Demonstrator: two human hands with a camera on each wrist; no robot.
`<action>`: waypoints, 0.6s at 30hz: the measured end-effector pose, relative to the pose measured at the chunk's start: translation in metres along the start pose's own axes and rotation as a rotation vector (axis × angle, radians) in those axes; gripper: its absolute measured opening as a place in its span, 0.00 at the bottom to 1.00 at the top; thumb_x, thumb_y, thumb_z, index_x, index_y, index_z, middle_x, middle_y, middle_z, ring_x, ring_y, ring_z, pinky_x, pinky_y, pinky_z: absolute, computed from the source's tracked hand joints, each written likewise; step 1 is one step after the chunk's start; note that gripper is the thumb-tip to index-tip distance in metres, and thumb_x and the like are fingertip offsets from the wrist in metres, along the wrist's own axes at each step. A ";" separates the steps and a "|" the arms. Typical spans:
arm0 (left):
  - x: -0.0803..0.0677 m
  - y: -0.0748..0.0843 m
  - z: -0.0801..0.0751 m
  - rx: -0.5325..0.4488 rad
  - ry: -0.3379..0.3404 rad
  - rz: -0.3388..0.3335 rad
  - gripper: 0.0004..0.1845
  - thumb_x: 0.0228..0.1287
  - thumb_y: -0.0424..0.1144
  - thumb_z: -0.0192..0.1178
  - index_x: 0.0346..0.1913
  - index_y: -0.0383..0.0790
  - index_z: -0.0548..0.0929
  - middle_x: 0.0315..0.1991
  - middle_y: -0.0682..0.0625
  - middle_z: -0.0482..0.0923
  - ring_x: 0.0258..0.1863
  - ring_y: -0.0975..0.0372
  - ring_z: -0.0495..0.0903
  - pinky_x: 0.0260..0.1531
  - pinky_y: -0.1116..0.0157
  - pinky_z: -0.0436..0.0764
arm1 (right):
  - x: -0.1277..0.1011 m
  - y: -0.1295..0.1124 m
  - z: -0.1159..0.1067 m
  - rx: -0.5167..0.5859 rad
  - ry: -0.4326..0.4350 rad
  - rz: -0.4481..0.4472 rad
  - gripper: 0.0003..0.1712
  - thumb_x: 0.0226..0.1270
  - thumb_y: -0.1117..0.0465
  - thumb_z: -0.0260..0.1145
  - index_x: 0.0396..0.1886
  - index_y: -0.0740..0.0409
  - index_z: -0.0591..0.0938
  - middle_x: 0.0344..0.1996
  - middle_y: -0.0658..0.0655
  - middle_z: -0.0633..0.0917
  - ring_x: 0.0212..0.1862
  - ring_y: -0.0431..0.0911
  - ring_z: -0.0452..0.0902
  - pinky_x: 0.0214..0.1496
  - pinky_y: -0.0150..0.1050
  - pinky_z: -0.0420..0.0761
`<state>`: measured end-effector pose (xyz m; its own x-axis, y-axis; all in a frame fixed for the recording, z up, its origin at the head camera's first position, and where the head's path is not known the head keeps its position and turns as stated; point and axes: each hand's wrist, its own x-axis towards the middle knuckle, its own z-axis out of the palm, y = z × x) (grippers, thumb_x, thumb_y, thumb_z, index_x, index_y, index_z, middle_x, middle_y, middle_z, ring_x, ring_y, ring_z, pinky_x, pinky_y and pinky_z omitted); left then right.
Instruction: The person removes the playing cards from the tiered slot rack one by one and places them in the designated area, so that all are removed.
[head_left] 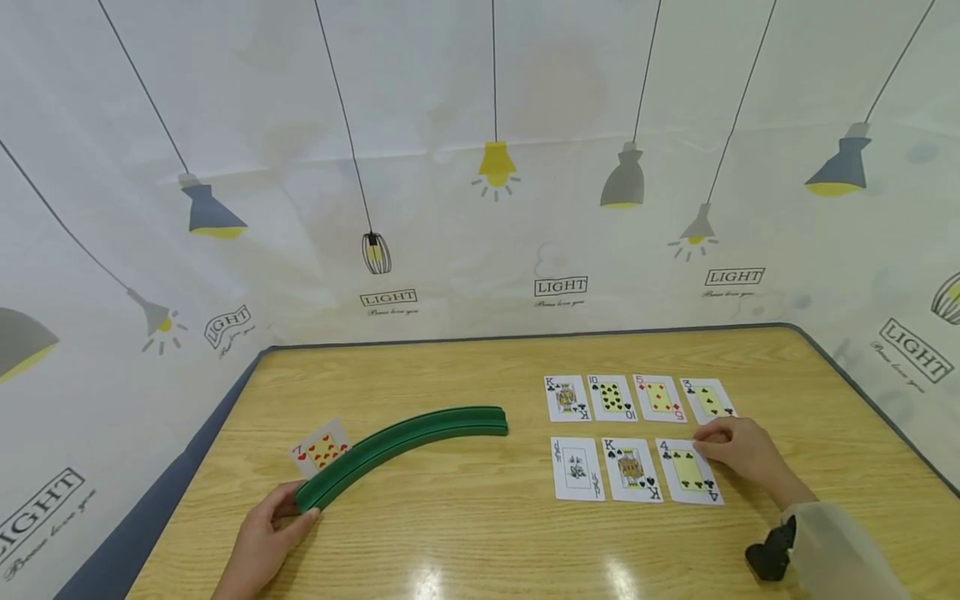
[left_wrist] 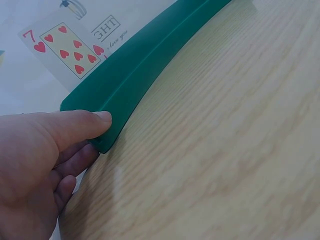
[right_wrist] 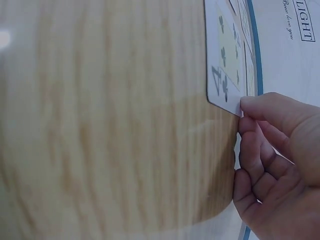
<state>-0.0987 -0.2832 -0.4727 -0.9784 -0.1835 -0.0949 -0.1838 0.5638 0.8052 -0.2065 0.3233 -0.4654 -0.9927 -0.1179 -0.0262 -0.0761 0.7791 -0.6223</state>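
Observation:
My left hand (head_left: 266,529) grips the near left end of a curved green card holder (head_left: 405,437). In the left wrist view its thumb lies over the holder's front, with fingers behind. A seven of hearts (left_wrist: 70,52) stands in the holder near that end, its lower edge hidden. On the right, my right hand (head_left: 742,450) pinches the upper right edge of a four of clubs (head_left: 688,471) between thumb and finger. That card lies face up at the right end of the lower row, beside a king of spades (head_left: 633,471) and a joker (head_left: 577,469).
Behind the lower row lie a king of clubs (head_left: 566,398), a ten of spades (head_left: 611,398), a five of diamonds (head_left: 658,398) and a three of clubs (head_left: 701,392), which is just beyond the right hand. A printed cloth (head_left: 450,208) surrounds the wooden table (head_left: 420,533).

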 end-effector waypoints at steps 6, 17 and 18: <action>0.000 0.001 0.000 -0.004 -0.002 0.006 0.23 0.59 0.35 0.63 0.57 0.32 0.73 0.45 0.41 0.77 0.42 0.56 0.76 0.36 0.69 0.76 | -0.001 0.000 0.000 0.003 0.004 -0.003 0.15 0.58 0.60 0.67 0.38 0.69 0.81 0.28 0.55 0.82 0.29 0.44 0.73 0.33 0.39 0.71; -0.001 0.000 0.000 0.007 -0.002 0.004 0.24 0.59 0.36 0.63 0.57 0.32 0.73 0.45 0.41 0.76 0.42 0.56 0.76 0.36 0.68 0.76 | 0.006 -0.008 -0.007 0.044 -0.033 -0.005 0.16 0.61 0.60 0.64 0.42 0.69 0.80 0.25 0.54 0.80 0.27 0.45 0.70 0.26 0.35 0.70; -0.001 0.000 -0.001 0.007 -0.002 0.002 0.24 0.59 0.36 0.63 0.57 0.32 0.73 0.46 0.41 0.76 0.42 0.56 0.76 0.36 0.68 0.76 | 0.007 -0.012 -0.009 0.041 -0.034 -0.017 0.16 0.61 0.60 0.64 0.43 0.69 0.80 0.24 0.53 0.79 0.26 0.45 0.69 0.25 0.35 0.70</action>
<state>-0.0982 -0.2835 -0.4722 -0.9790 -0.1807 -0.0947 -0.1826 0.5699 0.8012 -0.2138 0.3188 -0.4513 -0.9875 -0.1521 -0.0411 -0.0885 0.7510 -0.6544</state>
